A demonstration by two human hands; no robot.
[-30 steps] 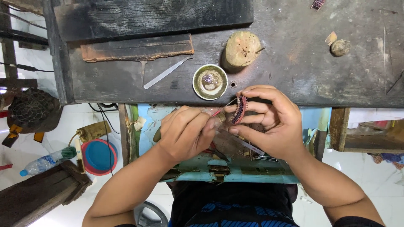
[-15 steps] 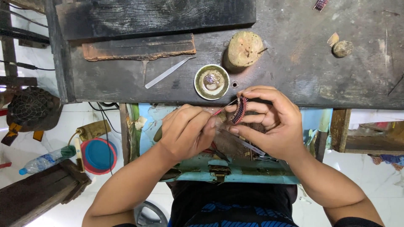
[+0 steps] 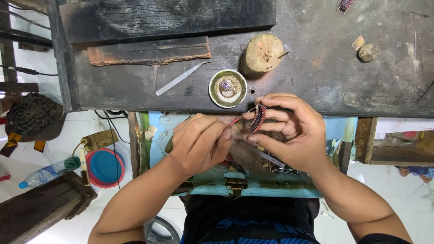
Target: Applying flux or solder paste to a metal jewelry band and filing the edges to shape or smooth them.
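Note:
My right hand [image 3: 294,131] pinches a small curved, toothed metal piece [image 3: 257,117] between thumb and fingers, held upright just in front of the dark workbench [image 3: 316,68]. My left hand [image 3: 201,142] grips a thin red-tipped pointed tool [image 3: 239,117] whose tip touches the left side of that piece. Both hands hover over an open pale-blue drawer [image 3: 253,183] under the bench edge. A small round dish [image 3: 227,88] with a lump in it sits on the bench just behind the hands.
Metal tweezers [image 3: 178,79] lie left of the dish; a round wooden stump [image 3: 262,54] stands behind it. A rusty flat bar [image 3: 149,52] lies at the back left, small stones [image 3: 368,52] at the right. A plastic bottle [image 3: 45,174] and a red-and-blue bowl [image 3: 104,166] sit on the floor to the left.

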